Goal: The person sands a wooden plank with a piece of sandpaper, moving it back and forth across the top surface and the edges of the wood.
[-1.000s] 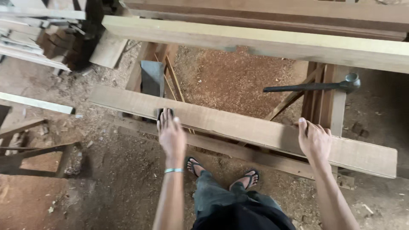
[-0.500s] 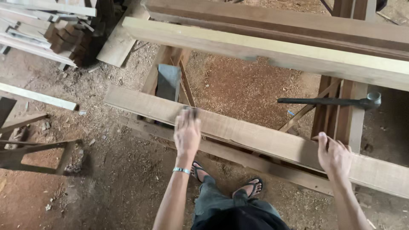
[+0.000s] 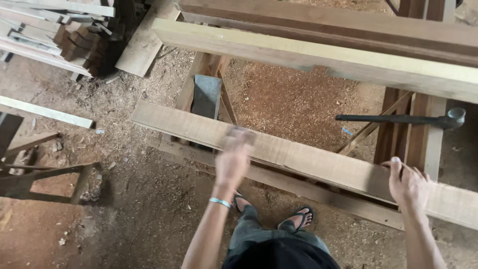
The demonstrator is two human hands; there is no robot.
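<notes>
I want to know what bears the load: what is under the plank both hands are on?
Under the plank: wooden trestles, a lower rail, sawdust floor. The contact points themselves are covered.

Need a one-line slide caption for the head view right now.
Both hands, left hand and right hand, rest on a long plank over sawdust floor.

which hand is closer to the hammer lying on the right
Right. The right hand rests on the plank just below the hammer, near its head end. The left hand is farther along the plank, well left of the handle tip.
</notes>
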